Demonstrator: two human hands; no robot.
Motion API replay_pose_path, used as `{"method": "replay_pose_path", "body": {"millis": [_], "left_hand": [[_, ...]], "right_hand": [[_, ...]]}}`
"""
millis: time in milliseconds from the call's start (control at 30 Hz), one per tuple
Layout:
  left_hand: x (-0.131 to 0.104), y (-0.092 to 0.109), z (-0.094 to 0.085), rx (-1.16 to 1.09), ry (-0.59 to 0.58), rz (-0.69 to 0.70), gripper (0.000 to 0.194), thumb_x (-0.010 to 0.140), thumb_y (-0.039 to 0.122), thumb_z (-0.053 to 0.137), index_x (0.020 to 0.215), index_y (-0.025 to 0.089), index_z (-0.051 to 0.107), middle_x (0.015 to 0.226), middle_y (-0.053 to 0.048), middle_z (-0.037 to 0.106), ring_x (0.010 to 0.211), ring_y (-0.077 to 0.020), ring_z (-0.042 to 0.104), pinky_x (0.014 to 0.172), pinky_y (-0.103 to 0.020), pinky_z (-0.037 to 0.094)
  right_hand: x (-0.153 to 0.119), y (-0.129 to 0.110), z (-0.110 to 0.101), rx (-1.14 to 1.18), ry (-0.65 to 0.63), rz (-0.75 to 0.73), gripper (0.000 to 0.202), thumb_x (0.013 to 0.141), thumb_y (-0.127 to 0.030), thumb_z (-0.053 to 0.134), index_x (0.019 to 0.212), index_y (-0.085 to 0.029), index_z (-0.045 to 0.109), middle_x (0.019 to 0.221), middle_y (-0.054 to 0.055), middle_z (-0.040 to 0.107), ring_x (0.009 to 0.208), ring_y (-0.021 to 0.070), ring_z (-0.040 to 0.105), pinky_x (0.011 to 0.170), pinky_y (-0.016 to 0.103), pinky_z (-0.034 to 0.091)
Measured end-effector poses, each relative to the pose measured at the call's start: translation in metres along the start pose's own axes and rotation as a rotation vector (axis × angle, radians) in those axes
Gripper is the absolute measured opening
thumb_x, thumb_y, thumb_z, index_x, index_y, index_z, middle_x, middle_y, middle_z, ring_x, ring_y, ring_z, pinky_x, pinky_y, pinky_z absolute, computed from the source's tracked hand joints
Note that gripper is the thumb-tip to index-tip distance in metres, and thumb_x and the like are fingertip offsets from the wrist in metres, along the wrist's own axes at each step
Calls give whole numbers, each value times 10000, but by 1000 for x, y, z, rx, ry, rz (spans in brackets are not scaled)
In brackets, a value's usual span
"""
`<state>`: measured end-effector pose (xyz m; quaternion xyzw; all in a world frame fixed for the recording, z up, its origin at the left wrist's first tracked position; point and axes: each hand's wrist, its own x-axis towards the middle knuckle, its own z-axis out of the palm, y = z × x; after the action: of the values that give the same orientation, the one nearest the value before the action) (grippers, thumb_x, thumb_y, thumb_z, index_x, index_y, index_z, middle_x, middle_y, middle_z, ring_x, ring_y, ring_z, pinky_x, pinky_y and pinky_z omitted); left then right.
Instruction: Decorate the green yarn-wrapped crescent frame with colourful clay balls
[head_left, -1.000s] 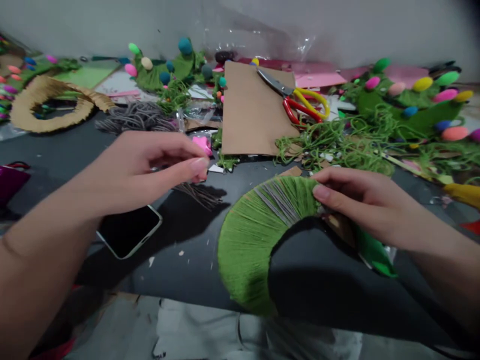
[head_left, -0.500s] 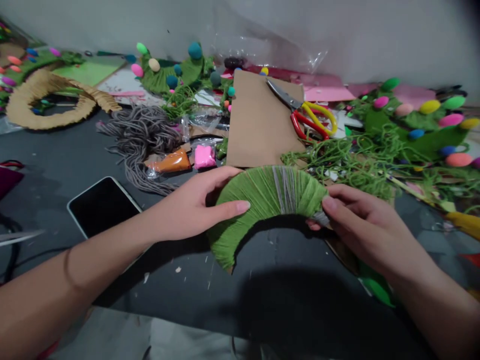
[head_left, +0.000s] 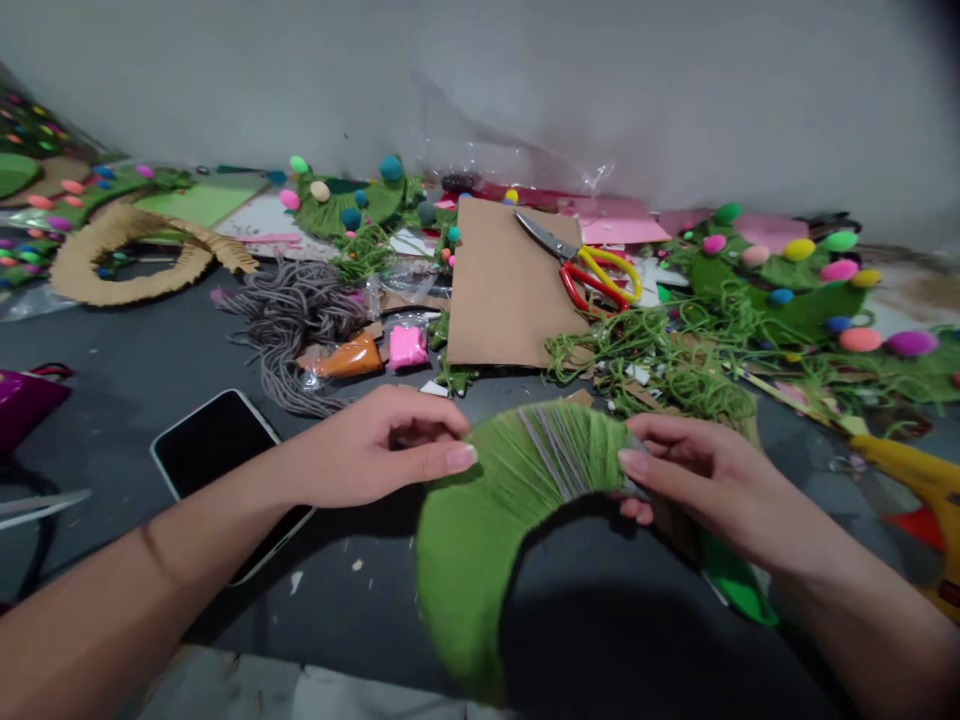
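A green yarn-wrapped crescent (head_left: 480,530) is held up over the dark table, its lower tip hanging toward the front edge. Grey strands (head_left: 556,450) cross it near the right end. My right hand (head_left: 697,475) pinches that right end between thumb and fingers, where some grey yarn shows. My left hand (head_left: 390,450) is closed with thumb and fingers on the crescent's upper left edge; its fingertips are partly hidden behind the piece.
Behind lie brown cardboard (head_left: 495,290) with red-and-yellow scissors (head_left: 589,270), grey yarn (head_left: 300,310), green yarn scraps (head_left: 675,350) and a tan wrapped ring (head_left: 127,285). A phone (head_left: 214,445) is under my left forearm. A yellow glue gun (head_left: 907,480) sits at right.
The crescent has tilted, its left part swinging lower and nearer. My left hand has shifted slightly up along its edge relative to the piece. The whole view has moved upward.
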<state>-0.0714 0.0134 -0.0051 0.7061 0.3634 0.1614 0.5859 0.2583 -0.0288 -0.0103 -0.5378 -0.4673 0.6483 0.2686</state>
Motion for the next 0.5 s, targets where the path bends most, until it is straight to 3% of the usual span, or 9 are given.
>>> {"method": "replay_pose_path", "body": {"millis": [100, 233, 333, 400, 500], "left_hand": [[-5, 3, -13, 235, 116, 17, 298, 1028, 415, 581, 938, 175, 733, 800, -18, 760, 649, -113, 694, 595, -208, 530], [-10, -2, -27, 750, 336, 128, 251, 1009, 397, 601, 950, 200, 745, 793, -8, 745, 663, -128, 647, 633, -259, 455], [-11, -6, -26, 808, 185, 167, 233, 1001, 414, 618, 1052, 224, 742, 952, -19, 752, 813, -149, 682, 742, -273, 486], [-11, -6, -21, 791, 40, 166, 253, 974, 453, 662, 1086, 238, 736, 1075, -32, 734, 941, -175, 687, 826, -287, 503], [-11, -8, -17, 801, -60, 142, 225, 944, 410, 708, 1093, 243, 725, 1138, -42, 706, 1020, -202, 668, 877, -305, 500]], "right_hand": [[-1, 2, -3, -112, 34, -19, 412, 856, -527, 809, 1153, -249, 743, 876, 17, 776, 696, 155, 734, 660, 253, 630], [1, 5, 3, -383, 128, -137, 489, 926, -599, 692, 1286, -270, 726, 947, 39, 788, 708, 160, 706, 652, 275, 617], [4, 8, 6, -577, 173, -241, 464, 997, -577, 589, 1357, -304, 694, 1123, 63, 792, 795, 189, 722, 687, 319, 622], [5, 12, 6, -683, 128, -371, 470, 1013, -508, 598, 1449, -333, 617, 1353, 69, 723, 1038, 229, 737, 853, 369, 637], [8, 17, 5, -789, 20, -586, 516, 1018, -345, 626, 1521, -329, 517, 1529, 77, 599, 1393, 251, 595, 1133, 429, 537]]}}
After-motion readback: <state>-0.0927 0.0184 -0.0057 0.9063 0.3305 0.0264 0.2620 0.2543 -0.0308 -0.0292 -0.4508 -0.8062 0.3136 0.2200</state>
